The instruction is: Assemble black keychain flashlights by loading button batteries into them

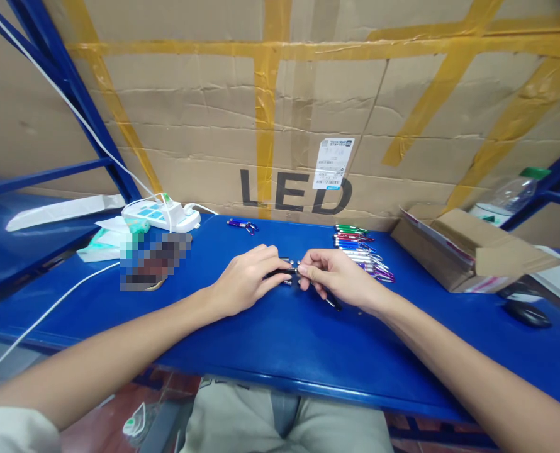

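Both hands meet over the middle of a blue table (270, 340). My left hand (248, 278) is curled, its fingertips pinched on a small dark keychain flashlight (280, 273). My right hand (335, 277) pinches the other end of the same flashlight, and a dark thin part (333, 303) sticks out below its palm. A couple of small silvery pieces (287, 260) lie just behind the fingers. To the right of my right hand lies a row of several coloured keychain flashlights (361, 250). One purple flashlight (241, 224) lies alone near the back.
An open cardboard box (469, 251) stands at the right, a black mouse (528, 313) beside it. A white power strip (163, 216) with cables, a tissue pack (110, 242) and a blurred object (155, 261) are at the left. A large taped "LED" carton (289, 113) forms the back wall.
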The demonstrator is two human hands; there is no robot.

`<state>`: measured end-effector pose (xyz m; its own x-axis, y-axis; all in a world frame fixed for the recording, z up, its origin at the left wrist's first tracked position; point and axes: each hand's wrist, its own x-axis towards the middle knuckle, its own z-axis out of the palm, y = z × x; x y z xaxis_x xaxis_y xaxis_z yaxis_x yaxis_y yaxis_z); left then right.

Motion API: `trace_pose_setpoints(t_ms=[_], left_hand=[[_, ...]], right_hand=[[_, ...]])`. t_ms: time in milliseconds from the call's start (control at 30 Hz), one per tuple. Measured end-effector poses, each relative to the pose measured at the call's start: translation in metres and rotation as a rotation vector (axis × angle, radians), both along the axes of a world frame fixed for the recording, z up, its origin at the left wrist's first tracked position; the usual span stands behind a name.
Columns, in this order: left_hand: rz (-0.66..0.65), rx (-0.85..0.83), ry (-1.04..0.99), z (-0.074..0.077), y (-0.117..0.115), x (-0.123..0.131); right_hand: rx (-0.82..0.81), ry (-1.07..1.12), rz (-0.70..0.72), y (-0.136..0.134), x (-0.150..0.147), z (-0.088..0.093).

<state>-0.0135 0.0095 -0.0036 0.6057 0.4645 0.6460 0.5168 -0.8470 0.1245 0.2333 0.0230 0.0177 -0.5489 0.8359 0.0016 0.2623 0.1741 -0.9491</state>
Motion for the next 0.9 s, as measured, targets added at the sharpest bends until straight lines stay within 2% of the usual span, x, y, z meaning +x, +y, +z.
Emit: trace_pose_setpoints(t_ms=[267, 500, 900], left_hand=[[0.005, 0.111, 0.060, 0.0035, -0.0019, 0.0021], [0.034, 0.166, 0.115, 0.0053, -0.0027, 0.0009], [0.048, 0.135, 0.153, 0.0021, -0.0023, 0.0010]], right_hand=[[-0.208, 0.085, 0.006, -0.0031, 0.0002, 0.0055], [-0.309, 0.116, -0.009, -0.0039, -0.0019, 0.0065], [-0.276, 0.041, 0.005, -0.0040, -0.0012, 0.0038]])
